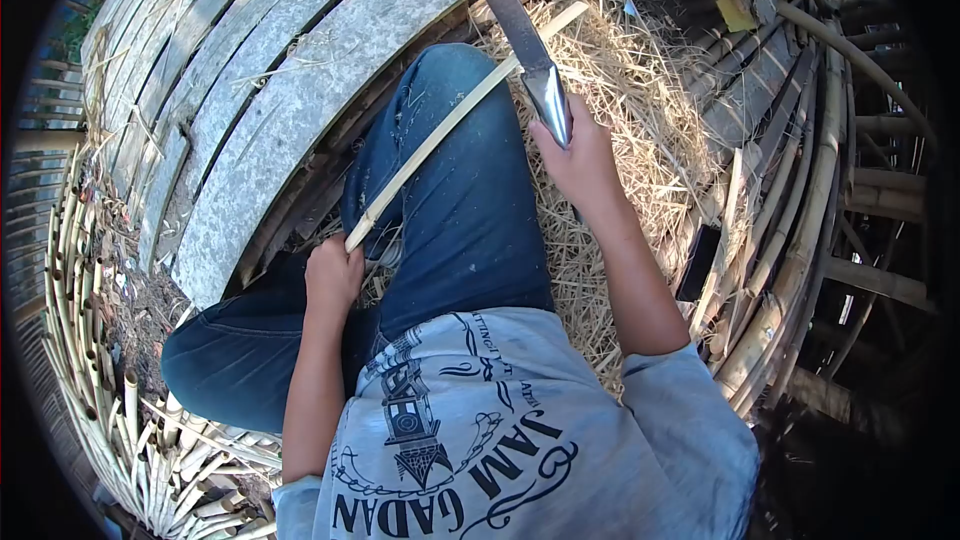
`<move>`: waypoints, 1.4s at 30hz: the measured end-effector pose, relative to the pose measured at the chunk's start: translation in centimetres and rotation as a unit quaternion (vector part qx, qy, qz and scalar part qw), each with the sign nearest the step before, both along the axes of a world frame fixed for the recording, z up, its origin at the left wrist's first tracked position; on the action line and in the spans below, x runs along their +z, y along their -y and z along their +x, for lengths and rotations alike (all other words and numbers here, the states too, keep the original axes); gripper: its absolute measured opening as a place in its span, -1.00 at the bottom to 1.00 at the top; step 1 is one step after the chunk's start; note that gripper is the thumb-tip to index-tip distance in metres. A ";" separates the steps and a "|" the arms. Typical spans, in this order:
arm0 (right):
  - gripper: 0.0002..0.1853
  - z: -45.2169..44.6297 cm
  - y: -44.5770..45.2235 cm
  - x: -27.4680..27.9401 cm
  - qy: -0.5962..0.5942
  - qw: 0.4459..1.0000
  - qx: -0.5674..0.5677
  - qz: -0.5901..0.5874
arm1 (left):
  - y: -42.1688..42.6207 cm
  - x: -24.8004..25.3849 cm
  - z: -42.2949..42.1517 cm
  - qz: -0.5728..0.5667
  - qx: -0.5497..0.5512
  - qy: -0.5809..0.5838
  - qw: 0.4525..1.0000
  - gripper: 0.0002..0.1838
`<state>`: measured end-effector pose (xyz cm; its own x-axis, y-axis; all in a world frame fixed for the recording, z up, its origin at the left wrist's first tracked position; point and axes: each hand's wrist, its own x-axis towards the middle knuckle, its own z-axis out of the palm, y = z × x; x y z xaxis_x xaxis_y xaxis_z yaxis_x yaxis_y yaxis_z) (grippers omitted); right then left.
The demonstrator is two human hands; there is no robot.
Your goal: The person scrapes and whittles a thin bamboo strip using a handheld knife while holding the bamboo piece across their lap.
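My left hand (335, 272) is closed around the lower end of a long, pale bamboo strip (430, 146). The strip slants up to the right across my raised knee in blue jeans. In my right hand (583, 155) is a knife (522, 32) with a broad, dark blade and a shiny metal handle; my fingers are wrapped round that handle. Near its far end the strip passes by the blade's lower part, and the two overlap there. Whether the edge touches the strip, I cannot tell.
A platform of weathered planks (290, 105) stands in front and to the left. Shavings (640, 130) pile up on the right. Bundled bamboo poles (790, 280) line the right side, and cut bamboo pieces (170, 460) lie at lower left. A dark flat object (698, 262) rests beside the poles.
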<state>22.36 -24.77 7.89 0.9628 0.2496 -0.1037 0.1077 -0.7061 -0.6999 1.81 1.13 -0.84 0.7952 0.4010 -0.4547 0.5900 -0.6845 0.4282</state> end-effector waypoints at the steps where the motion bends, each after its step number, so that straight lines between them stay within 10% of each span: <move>1: -0.67 -0.8 -0.5 -0.4 -0.015 0.999 0.007 -0.028 | 0.0 -0.1 0.0 -0.002 0.000 -0.007 1.000 -0.70; 8: -0.67 -4.5 -1.5 -0.2 -0.007 0.972 0.216 -0.090 | 0.4 -0.8 -0.3 -0.052 -0.003 -0.002 0.999 -0.72; 15: -0.70 2.5 1.6 1.8 0.036 0.998 0.009 -0.056 | 0.4 -0.6 0.1 -0.091 0.034 -0.047 0.994 -0.65; 42: -0.69 -1.1 1.6 0.9 -0.013 0.992 0.057 -0.109 | -0.7 -1.4 -0.9 -0.084 0.022 -0.061 0.994 -0.67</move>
